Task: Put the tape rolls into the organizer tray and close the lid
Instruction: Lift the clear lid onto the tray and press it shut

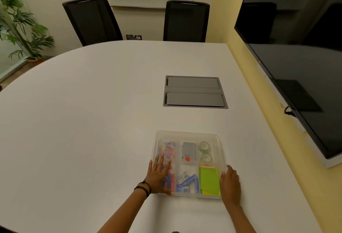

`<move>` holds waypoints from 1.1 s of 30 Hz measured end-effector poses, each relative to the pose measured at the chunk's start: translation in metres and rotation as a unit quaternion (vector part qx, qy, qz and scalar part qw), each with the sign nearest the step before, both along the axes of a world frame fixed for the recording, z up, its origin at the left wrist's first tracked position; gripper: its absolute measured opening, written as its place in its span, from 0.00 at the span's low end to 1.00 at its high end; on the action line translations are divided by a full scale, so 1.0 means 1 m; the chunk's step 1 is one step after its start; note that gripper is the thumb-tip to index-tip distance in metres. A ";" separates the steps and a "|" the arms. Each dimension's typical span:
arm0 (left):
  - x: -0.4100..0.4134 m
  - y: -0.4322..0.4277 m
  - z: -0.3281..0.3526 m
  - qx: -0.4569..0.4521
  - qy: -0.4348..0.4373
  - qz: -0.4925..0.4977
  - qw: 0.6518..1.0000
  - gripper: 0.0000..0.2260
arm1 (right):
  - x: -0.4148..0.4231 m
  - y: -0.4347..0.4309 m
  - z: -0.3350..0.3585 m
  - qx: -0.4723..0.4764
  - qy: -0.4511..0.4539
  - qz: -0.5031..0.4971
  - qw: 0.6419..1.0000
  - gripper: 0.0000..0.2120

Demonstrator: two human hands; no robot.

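Both tape rolls (205, 151) sit in the organizer tray's (187, 133) far-right compartment; the lid (192, 169) looks already on (translucent, hard to confirm); left hand (158, 175) presses flat on it, right hand (230, 184) open against the right edge; likely only final seating remains.

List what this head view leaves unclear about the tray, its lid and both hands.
- Lid: head view; clear plastic, so whether it has snapped shut on the tray cannot be told.
- Tray's near left compartment: mostly covered by the left hand.
- Tray's near right corner: hidden under the right hand.
- Tape rolls: hazy through the lid; two show, details too small.
- Grey item: blurred, unidentifiable.
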State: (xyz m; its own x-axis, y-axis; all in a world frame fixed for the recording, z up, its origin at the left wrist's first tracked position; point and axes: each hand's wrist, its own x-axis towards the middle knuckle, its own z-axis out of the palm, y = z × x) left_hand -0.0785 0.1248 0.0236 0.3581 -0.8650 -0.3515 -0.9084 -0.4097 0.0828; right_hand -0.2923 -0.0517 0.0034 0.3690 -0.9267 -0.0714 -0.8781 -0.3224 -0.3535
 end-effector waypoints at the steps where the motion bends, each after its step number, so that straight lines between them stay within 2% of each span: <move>1: 0.001 0.000 0.001 -0.005 0.001 0.000 1.000 0.66 | 0.006 -0.002 0.000 -0.008 0.003 0.012 1.000 0.15; 3: 0.001 0.000 0.003 0.001 -0.009 0.010 1.000 0.66 | 0.018 -0.004 0.001 -0.024 -0.016 0.069 0.997 0.22; 7: 0.000 0.001 0.003 -0.014 -0.030 -0.004 0.999 0.65 | 0.038 0.003 0.000 -0.008 -0.016 0.243 0.970 0.24; 10: -0.002 0.000 0.001 -0.041 -0.024 0.014 0.999 0.58 | 0.046 0.012 -0.008 -0.002 0.005 0.347 0.938 0.24; 12: -0.001 0.001 -0.004 -0.053 -0.004 0.028 0.998 0.51 | 0.046 0.016 -0.015 -0.005 0.018 0.368 0.930 0.25; 14: 0.004 0.003 -0.007 -0.087 0.054 0.039 0.994 0.36 | 0.042 0.017 -0.018 -0.007 0.020 0.362 0.932 0.25; 16: 0.008 0.006 -0.011 -0.143 0.066 0.083 0.984 0.28 | 0.041 0.019 -0.018 -0.007 0.013 0.356 0.934 0.26; 18: 0.012 0.011 -0.013 -0.176 0.082 0.118 0.974 0.26 | 0.042 0.023 -0.019 -0.009 0.004 0.352 0.936 0.27; 21: 0.014 0.009 -0.020 -0.204 0.086 0.151 0.963 0.30 | 0.042 0.025 -0.016 -0.011 -0.005 0.362 0.932 0.26; 23: 0.026 -0.020 -0.033 -0.224 0.127 0.210 0.943 0.29 | 0.053 0.000 -0.026 0.008 -0.009 0.338 0.941 0.26; 26: 0.031 -0.024 -0.028 -0.232 0.181 0.321 0.900 0.23 | 0.057 -0.002 -0.018 -0.027 -0.023 0.271 0.962 0.25; 29: 0.036 -0.022 -0.035 -0.241 0.162 0.326 0.900 0.23 | 0.058 -0.013 -0.011 -0.061 -0.040 0.187 0.980 0.25; 33: 0.038 -0.025 -0.040 -0.268 0.178 0.349 0.880 0.16 | 0.050 -0.036 -0.008 0.000 -0.060 0.046 0.997 0.20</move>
State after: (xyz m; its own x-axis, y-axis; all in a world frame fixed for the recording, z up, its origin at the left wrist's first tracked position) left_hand -0.0405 0.0994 -0.0167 0.8181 -0.5531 -0.1576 -0.3280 -0.6738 0.6622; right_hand -0.2424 -0.0881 -0.0043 0.4582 -0.8886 -0.0212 -0.7963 -0.3998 -0.4539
